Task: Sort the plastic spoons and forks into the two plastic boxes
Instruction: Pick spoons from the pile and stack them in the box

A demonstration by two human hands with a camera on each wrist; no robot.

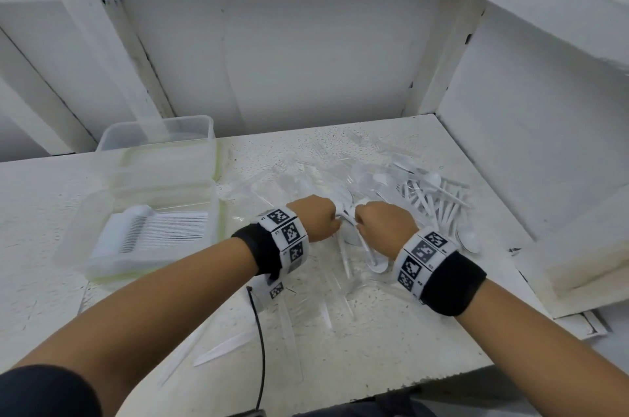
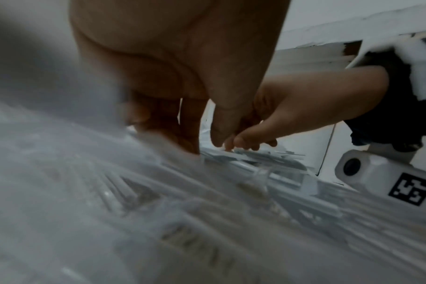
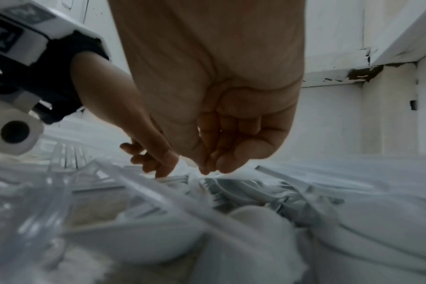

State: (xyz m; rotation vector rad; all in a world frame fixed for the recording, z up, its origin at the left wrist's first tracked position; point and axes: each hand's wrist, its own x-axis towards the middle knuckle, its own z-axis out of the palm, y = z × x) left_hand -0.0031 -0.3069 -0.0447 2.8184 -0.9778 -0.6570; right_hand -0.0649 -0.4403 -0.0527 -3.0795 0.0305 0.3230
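Note:
A jumble of clear and white plastic cutlery [image 1: 432, 198] covers the middle and right of the white table [image 1: 391, 341]. Both hands work close together over it. My left hand [image 1: 335, 221] [image 2: 204, 146] reaches down with thumb and fingers pinching a white spoon [image 1: 343, 209] in the pile. My right hand [image 1: 359, 222] [image 3: 207, 169] has curled fingers pinched on white spoons; one spoon [image 1: 376, 263] trails toward me beneath it. At the left, the near clear box [image 1: 102, 272] holds a neat stack of white cutlery [image 1: 153, 229]. The far clear box [image 1: 112, 137] stands behind it.
Loose white pieces [image 1: 224, 350] lie near the table's front edge, beside a thin black cable [image 1: 262, 348]. White walls close in at the back and right. A white board [image 1: 578, 263] leans at the right edge.

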